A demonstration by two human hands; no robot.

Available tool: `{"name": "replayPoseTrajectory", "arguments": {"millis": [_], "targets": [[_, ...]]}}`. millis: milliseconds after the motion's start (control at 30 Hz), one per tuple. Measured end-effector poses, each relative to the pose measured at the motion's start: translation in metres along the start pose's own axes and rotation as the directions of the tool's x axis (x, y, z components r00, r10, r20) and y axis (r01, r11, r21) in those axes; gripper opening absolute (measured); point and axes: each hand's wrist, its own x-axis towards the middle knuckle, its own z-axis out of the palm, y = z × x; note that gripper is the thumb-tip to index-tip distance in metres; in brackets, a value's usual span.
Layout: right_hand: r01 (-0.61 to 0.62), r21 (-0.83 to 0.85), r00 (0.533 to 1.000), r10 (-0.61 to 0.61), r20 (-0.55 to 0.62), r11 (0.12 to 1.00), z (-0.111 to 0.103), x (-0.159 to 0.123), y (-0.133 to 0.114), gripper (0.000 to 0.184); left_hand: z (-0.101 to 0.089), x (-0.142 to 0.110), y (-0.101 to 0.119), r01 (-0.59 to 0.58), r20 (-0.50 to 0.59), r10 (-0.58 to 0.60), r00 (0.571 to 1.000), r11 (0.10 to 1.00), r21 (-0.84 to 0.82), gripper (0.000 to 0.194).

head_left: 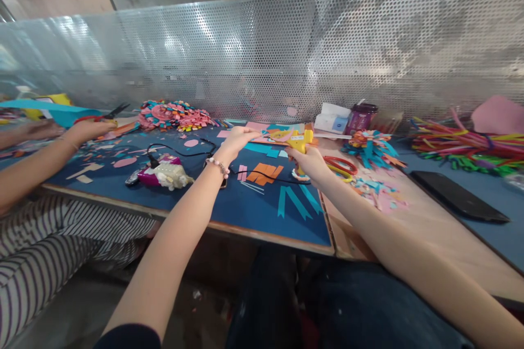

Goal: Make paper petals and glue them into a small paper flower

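My right hand [310, 162] is wrapped round the handle of a yellow hot glue gun [301, 140], a white glue stick [335, 136] jutting from its rear. The gun's nozzle end points left, towards my left hand [237, 140]. The fingers of that hand are pinched together close to the nozzle; whatever small piece they hold is too small to make out. Below lie orange paper strips [264, 173], pink strips [242, 173] and blue notched strips [292, 202] on the dark blue tabletop [241, 218].
At left, a co-worker's hand [88, 130] holds scissors [102, 115] near blue sheet material [61, 112]. A taped purple power strip [166, 173] with black cords sits left of my arm. Bundled colourful pieces [176, 115], red-handled scissors [339, 164], a phone [458, 195] and pipe cleaners [462, 139] lie around.
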Motion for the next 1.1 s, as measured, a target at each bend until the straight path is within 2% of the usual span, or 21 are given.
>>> {"name": "replayPoseTrajectory", "arguments": {"millis": [633, 1100], "targets": [[-0.003, 0.000, 1.000, 0.003, 0.014, 1.000, 0.0006, -0.0019, 0.0007, 0.018, 0.0007, 0.0001, -0.0002, -0.005, 0.004, 0.005, 1.000, 1.000, -0.022, 0.023], [0.004, -0.017, 1.000, -0.004, 0.010, 1.000, 0.0009, -0.0022, 0.0026, 0.021, 0.0006, 0.0004, 0.0036, -0.006, -0.065, 0.005, 0.998, 1.000, -0.012, 0.023]]}}
